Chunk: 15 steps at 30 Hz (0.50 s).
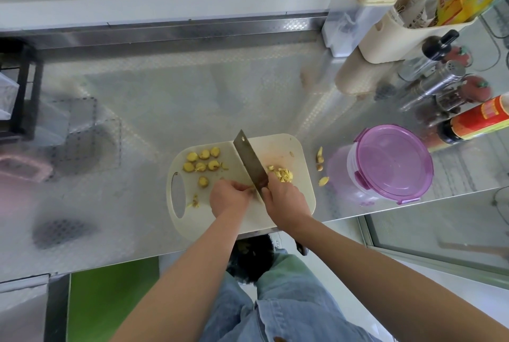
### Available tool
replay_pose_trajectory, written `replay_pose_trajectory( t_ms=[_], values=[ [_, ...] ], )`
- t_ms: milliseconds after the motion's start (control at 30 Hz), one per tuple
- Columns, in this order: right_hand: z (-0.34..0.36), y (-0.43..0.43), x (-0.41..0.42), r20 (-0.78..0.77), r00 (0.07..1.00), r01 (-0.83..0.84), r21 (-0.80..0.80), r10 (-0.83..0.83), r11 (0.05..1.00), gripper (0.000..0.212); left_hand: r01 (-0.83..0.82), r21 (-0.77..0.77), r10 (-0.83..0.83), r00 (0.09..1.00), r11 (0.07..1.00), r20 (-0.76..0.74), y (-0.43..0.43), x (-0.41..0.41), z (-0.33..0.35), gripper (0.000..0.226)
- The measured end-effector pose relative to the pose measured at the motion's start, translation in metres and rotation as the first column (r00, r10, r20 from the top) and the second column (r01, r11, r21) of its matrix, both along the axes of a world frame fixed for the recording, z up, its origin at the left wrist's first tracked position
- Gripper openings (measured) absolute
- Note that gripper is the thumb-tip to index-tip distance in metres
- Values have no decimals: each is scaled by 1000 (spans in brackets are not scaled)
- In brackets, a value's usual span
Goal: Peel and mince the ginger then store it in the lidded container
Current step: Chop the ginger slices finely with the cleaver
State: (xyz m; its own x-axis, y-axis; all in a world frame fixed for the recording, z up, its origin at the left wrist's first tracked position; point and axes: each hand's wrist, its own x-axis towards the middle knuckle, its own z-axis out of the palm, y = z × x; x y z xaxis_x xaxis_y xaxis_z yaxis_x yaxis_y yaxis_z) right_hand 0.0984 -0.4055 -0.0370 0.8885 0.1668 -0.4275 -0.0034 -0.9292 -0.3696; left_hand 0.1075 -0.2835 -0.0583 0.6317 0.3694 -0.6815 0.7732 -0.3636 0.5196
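Mid-mince: your right hand (pixel 283 198) grips the cleaver (pixel 250 162), your left hand (pixel 230 195) pinches a ginger piece (pixel 251 190) at the blade; a small minced pile (pixel 282 173) is done, the slices (pixel 203 161) wait on the board (pixel 303 190), and the container (pixel 391 160) is lidded and unfilled.

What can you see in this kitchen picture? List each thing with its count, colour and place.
counter: one, steel, under everything
board: one, cream, counter's front edge
cleaver: one, steel, over the board
slices: about seven, yellow, board's left half
mince: one pile, yellow, right of the blade
scraps: about three, tan, counter between board and container
container: one, clear with purple lid on, right of the board
bottle: one, red label, right edge
shaker: one, steel, behind the bottle
left hand: on board, pinching a ginger piece at the blade
right hand: gripping the cleaver's handle
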Motion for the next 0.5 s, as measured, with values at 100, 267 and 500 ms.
replay_pose_trajectory(
  t_ms=[100,267,500],
  values=[
    [3,-5,-2,13,1000,9,33,-9,999,31,-22,-10,22,1000,1000,0,-1,0,-1,17],
    [10,-4,-7,0,1000,-16,17,16,1000,24,-23,-14,23,1000,1000,4,0,-1,-3,20],
    [11,-5,-11,-8,1000,-23,-3,23,1000,18,-22,-16,22,1000,1000,10,1,-1,-4,11]
  ],
)
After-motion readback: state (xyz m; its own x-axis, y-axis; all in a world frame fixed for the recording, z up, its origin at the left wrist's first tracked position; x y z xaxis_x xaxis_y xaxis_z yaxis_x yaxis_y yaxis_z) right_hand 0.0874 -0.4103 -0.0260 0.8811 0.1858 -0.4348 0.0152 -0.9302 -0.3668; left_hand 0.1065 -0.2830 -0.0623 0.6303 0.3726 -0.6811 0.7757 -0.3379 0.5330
